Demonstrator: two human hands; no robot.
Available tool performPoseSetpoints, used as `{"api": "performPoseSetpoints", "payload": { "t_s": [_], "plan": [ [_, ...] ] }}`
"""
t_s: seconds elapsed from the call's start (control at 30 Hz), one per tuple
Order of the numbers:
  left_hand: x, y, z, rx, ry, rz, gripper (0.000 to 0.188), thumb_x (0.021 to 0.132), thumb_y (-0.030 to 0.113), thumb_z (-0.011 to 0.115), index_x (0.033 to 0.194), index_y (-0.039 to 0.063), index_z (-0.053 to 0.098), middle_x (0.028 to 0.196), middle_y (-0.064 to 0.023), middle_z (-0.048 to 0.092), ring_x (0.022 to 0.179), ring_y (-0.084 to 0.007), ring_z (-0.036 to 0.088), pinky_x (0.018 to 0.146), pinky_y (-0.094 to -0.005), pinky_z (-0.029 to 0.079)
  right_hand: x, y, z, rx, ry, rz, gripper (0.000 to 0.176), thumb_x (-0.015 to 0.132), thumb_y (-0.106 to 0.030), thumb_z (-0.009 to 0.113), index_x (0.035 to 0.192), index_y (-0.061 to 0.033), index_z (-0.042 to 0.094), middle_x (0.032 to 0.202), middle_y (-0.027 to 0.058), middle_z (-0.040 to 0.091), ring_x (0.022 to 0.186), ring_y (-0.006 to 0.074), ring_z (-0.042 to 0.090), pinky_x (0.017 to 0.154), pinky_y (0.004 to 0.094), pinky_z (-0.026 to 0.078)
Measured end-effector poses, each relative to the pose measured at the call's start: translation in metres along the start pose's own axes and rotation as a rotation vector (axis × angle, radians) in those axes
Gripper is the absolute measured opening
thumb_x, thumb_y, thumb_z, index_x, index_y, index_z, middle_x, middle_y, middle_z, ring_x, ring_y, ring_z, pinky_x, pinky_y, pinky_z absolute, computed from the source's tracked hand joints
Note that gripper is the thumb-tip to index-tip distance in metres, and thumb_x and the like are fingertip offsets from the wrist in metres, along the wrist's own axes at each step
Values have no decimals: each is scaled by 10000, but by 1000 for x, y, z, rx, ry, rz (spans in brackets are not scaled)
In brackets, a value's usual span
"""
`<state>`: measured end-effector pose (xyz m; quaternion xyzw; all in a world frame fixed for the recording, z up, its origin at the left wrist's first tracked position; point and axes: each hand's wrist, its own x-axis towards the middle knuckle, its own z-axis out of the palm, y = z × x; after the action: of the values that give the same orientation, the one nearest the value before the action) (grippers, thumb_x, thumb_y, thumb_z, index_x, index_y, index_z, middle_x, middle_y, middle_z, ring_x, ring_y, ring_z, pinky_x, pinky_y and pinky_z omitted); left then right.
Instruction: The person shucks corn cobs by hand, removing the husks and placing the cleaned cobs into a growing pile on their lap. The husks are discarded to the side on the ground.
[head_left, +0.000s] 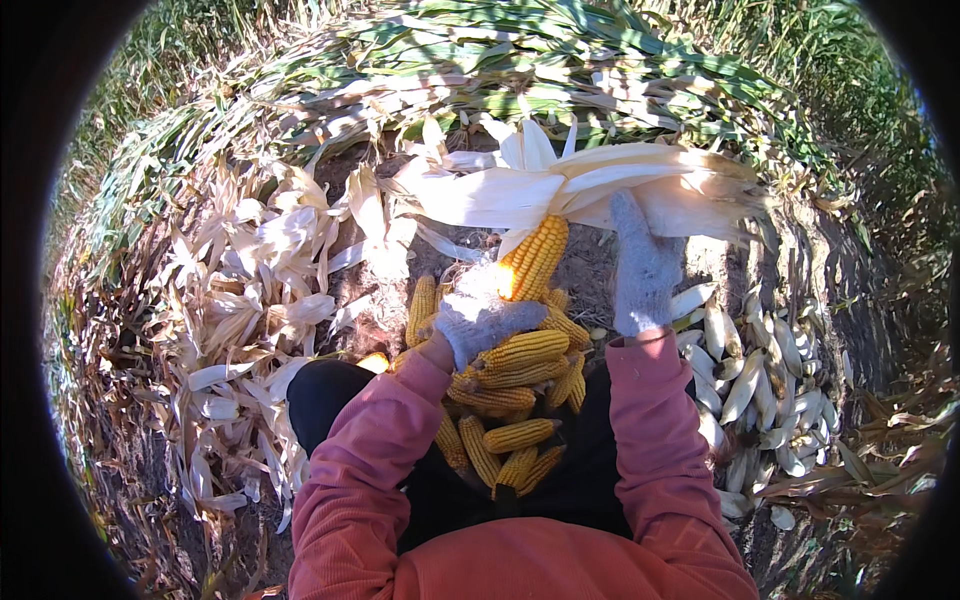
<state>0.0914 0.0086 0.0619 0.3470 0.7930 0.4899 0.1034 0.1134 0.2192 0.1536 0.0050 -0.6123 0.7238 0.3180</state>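
Observation:
My left hand (484, 311), in a pale knit glove, grips the lower end of a bare yellow ear of corn (541, 255). Peeled-back pale corn husk (480, 196) spreads from the far end of that ear, still attached. My right hand (646, 266), gloved alike, holds the husk strips on the right side, its thumb raised against them; its fingers are partly hidden behind the husk. Below the left hand, between my legs, lies a heap of husked corn ears (525, 352). Some of them are covered by the left hand and forearm.
Loose dry husks (247, 292) litter the ground at the left. A pile of ears in pale husk (757, 382) lies at the right. Cut green corn stalks (480, 67) form a band across the far side, with standing plants (847, 67) beyond.

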Motion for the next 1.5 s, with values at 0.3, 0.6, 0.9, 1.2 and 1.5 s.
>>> {"api": "performPoseSetpoints", "payload": {
  "t_s": [0.3, 0.6, 0.9, 1.2, 1.5],
  "plan": [
    [14, -40, 0, 135, 541, 113, 159, 780, 37, 719, 878, 55, 595, 787, -59, 546, 676, -197, 551, 594, -334, 465, -4, -5, 4, -528, -533, -724, 463, 741, -217, 790, 1166, -75, 673, 1111, 130, 668, 980, 316, 667, 842, 414, 544],
    [-10, -18, -5, -806, 129, -174, 264, 928, 131, 646, 1152, -7, 623, 1129, -94, 642, 1003, -190, 624, 876, -328, 516, 11, -61, -19, 65, -665, -313, 595, 767, -139, 843, 1293, -24, 589, 1332, 182, 557, 1138, 290, 617, 947, 370, 515],
    [-14, -21, -15, -137, 71, 73, 367, 790, 184, 789, 1113, 38, 693, 1054, -66, 696, 926, -141, 644, 838, -304, 529, 53, -64, -36, 59, -303, -80, 249, 991, -143, 565, 1150, 25, 659, 1078, 107, 687, 1011, 175, 637, 915, 316, 501],
    [2, 20, -9, -703, 67, -291, 715, 633, 105, 891, 1267, 26, 571, 1074, -56, 682, 950, -164, 657, 849, -296, 545, 48, -5, -69, 369, -258, 160, 501, 921, -105, 663, 1381, 0, 495, 1292, 97, 600, 1135, 189, 602, 950, 329, 501],
    [3, 16, 0, -797, 12, -242, 635, 748, 86, 815, 1316, 33, 537, 1155, -80, 660, 1028, -191, 642, 928, -323, 522, 42, 26, -47, 334, -685, 13, 605, 912, -51, 667, 1461, 4, 419, 1423, 110, 511, 1248, 214, 539, 1032, 351, 466]
  ]
}}
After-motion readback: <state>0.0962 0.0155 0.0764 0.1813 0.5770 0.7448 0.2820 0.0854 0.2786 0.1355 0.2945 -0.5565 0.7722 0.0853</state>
